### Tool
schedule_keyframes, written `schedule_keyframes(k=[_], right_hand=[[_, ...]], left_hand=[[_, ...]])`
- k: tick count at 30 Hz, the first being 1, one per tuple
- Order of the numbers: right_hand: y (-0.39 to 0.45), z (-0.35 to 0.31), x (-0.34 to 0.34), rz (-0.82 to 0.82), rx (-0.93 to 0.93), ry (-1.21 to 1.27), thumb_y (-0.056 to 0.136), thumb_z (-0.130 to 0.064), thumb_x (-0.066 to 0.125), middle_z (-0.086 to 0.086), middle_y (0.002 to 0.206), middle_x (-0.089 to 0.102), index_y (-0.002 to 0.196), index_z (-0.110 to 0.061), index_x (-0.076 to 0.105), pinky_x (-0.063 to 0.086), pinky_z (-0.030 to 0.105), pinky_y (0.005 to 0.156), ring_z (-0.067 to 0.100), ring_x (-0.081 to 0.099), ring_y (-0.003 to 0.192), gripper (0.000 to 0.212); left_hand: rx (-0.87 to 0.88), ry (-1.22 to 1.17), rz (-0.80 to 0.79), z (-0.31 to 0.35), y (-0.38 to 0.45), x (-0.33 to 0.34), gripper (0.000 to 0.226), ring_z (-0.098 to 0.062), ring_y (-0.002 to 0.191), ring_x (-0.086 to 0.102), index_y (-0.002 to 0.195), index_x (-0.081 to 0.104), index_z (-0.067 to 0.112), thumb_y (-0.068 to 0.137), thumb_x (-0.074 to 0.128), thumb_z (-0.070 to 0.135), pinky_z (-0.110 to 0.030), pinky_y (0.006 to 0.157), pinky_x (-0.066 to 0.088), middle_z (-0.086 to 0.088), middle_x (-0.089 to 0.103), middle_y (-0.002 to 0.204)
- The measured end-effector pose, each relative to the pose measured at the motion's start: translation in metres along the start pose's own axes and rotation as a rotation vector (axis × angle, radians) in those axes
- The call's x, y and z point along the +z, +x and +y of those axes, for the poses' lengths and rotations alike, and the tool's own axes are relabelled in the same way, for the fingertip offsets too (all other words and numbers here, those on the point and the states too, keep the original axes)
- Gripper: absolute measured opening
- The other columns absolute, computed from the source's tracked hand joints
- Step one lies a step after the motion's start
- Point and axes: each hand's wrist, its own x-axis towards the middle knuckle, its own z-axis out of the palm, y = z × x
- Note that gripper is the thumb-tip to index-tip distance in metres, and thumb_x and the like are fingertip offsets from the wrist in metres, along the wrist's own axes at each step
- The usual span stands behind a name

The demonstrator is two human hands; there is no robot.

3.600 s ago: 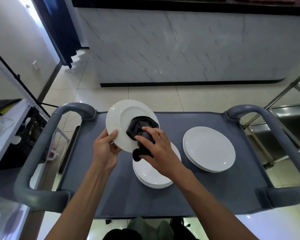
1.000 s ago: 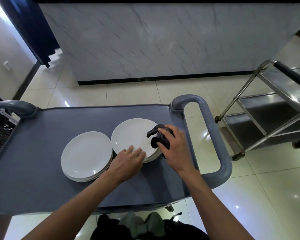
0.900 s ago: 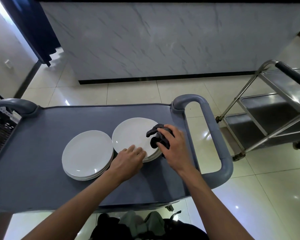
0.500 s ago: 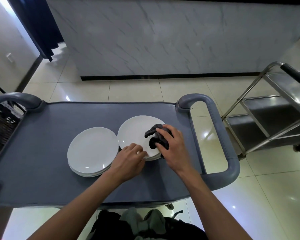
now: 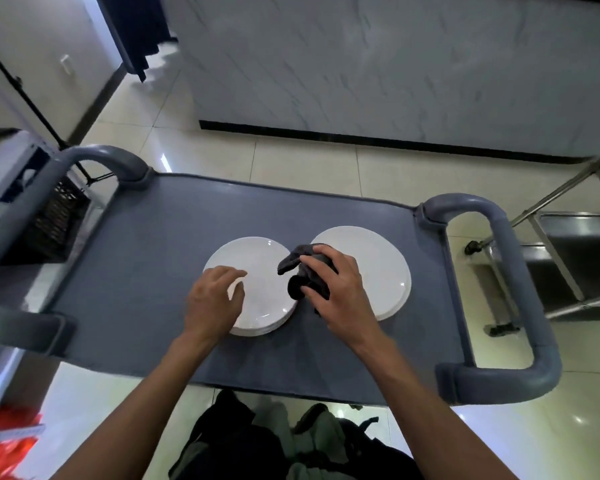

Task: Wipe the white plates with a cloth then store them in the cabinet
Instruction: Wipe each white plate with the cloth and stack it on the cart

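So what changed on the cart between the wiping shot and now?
The plate held tilted in the left hand was laid on the right stack; that hand then crossed to the left stack and hangs over its near edge. The right hand moved off the right stack toward the gap. Unchanged: the dark cloth in the right hand, both stacks on the cart.

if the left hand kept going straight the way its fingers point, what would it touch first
Probably the top plate of the left stack: the left hand hovers over its near-left edge, fingers aimed up-right across it. Whether it already touches is unclear.
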Motion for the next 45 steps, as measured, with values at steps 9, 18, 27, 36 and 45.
schedule_keyframes(k=[9,18,27,36,45], right_hand=[[0.037,-0.059,0.082,-0.179,-0.106,-0.061,0.083,-0.014,0.077,0.007,0.144,0.051,0.134,-0.016,0.062,0.044,0.054,0.100,0.035,0.049,0.126,0.053],[0.033,-0.058,0.133,-0.283,0.031,-0.198,0.088,-0.019,0.072,0.005,0.152,0.043,0.144,-0.021,0.053,0.044,0.050,0.097,0.032,0.042,0.132,0.059],[0.026,-0.049,0.153,-0.341,0.216,-0.397,0.096,-0.044,0.058,0.003,0.167,0.010,0.156,-0.031,0.028,0.021,0.058,0.118,0.026,0.009,0.152,0.068],[0.028,-0.052,0.151,-0.293,0.242,-0.286,0.095,-0.038,0.062,0.007,0.164,0.017,0.153,-0.024,0.035,0.023,0.052,0.119,0.029,0.015,0.150,0.066],[0.014,-0.054,0.144,-0.157,0.274,-0.100,0.092,-0.025,0.067,0.005,0.160,0.029,0.148,-0.023,0.046,0.029,0.051,0.117,0.029,0.028,0.145,0.060]], left_hand=[[-0.477,-0.123,-0.174,-0.088,0.015,-0.027,0.032,-0.024,0.098,0.067,0.115,0.073,0.013,0.087,0.072,0.029,-0.036,0.092,0.051,-0.004,0.073,0.108],[-0.481,-0.223,-0.227,-0.097,0.020,-0.011,0.020,-0.019,0.089,0.067,0.103,0.074,0.023,0.084,0.074,0.029,-0.036,0.085,0.054,0.004,0.073,0.093],[-0.552,-0.246,-0.270,-0.099,0.031,-0.009,0.014,-0.017,0.082,0.064,0.087,0.065,0.027,0.079,0.076,0.024,-0.031,0.080,0.051,0.011,0.066,0.082],[-0.721,-0.501,-0.371,-0.095,0.046,-0.018,0.011,-0.014,0.066,0.066,0.081,0.072,0.015,0.076,0.073,0.006,-0.026,0.065,0.054,0.002,0.072,0.074],[-0.873,-0.989,-0.632,-0.080,0.051,-0.032,0.019,-0.030,0.077,0.071,0.101,0.061,0.005,0.091,0.052,-0.009,-0.041,0.065,0.063,-0.018,0.072,0.093]])
